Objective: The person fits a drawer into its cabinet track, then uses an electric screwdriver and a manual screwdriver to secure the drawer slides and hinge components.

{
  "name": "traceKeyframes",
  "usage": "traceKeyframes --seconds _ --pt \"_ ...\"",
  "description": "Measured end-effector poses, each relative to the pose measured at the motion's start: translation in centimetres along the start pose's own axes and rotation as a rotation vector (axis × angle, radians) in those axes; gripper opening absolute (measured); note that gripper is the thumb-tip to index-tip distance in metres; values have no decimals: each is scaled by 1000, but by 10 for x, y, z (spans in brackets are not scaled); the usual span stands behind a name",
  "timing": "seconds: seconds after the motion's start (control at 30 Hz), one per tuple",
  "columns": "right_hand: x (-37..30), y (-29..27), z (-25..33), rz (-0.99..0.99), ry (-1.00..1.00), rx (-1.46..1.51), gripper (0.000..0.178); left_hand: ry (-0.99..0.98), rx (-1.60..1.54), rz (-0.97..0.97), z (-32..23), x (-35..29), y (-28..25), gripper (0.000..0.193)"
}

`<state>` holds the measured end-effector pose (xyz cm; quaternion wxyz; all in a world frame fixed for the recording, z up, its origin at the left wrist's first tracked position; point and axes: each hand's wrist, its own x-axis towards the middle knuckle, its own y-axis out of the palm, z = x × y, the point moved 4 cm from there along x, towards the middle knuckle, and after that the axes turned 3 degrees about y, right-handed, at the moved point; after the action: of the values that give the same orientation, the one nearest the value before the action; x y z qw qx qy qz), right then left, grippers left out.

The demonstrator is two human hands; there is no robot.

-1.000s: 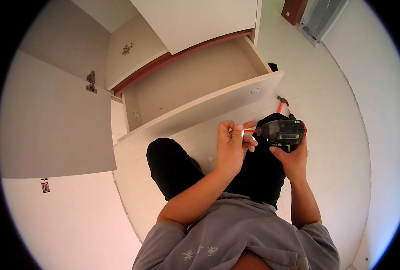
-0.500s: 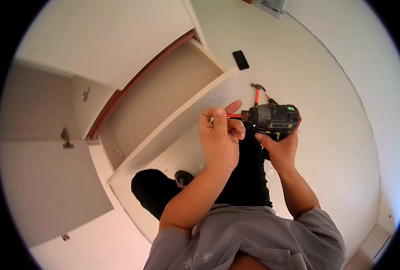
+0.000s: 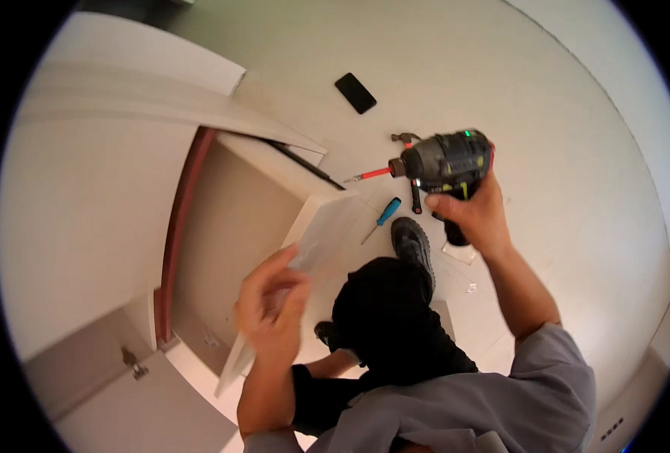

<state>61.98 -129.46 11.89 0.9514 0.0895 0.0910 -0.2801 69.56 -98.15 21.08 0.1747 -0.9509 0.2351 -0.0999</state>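
My right hand [image 3: 474,215] grips a black cordless driver [image 3: 447,161] by its handle. Its red-shafted bit [image 3: 375,174] points left, above the floor. My left hand [image 3: 269,302] is lower left and blurred by motion. Its fingers hover over the front panel [image 3: 321,230] of a pulled-out white drawer [image 3: 233,226]. Whether it pinches anything small is hidden by the blur. My dark-trousered knee [image 3: 384,302] and black shoe [image 3: 413,238] lie between the two hands.
On the pale floor lie a black phone [image 3: 355,93], a hammer [image 3: 405,139], a blue-handled screwdriver [image 3: 384,215] and a small white packet [image 3: 460,253]. A white cabinet door with a metal hinge [image 3: 133,363] stands open at lower left.
My left hand has left the driver's bit and dropped down-left toward the drawer front. The view has swung, so the drawer now sits at the left. My right hand still holds the driver.
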Motion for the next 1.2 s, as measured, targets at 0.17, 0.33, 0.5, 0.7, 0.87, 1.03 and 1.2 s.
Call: traceKeyframes --seconds 0.17,0.33,0.5,0.7,0.87,1.03,1.2 --pt "99 -24 -70 23 -18 -496 91 -329 696 186 37 22 -11 69" --pt "143 -14 -110 210 271 -700 91 -577 805 362 59 14 -17 66" --pt "161 4 -120 325 140 -741 96 -383 855 422 54 9 -31 68" --pt "164 8 -118 354 -162 -793 93 -310 917 411 49 -6 -45 69" --pt "162 15 -117 378 -20 -805 102 -428 805 236 44 -20 -50 46" --pt "160 17 -112 411 19 -823 101 -401 810 249 40 -17 -44 47" --pt "158 13 -107 424 11 -817 101 -379 810 246 34 -18 -42 49"
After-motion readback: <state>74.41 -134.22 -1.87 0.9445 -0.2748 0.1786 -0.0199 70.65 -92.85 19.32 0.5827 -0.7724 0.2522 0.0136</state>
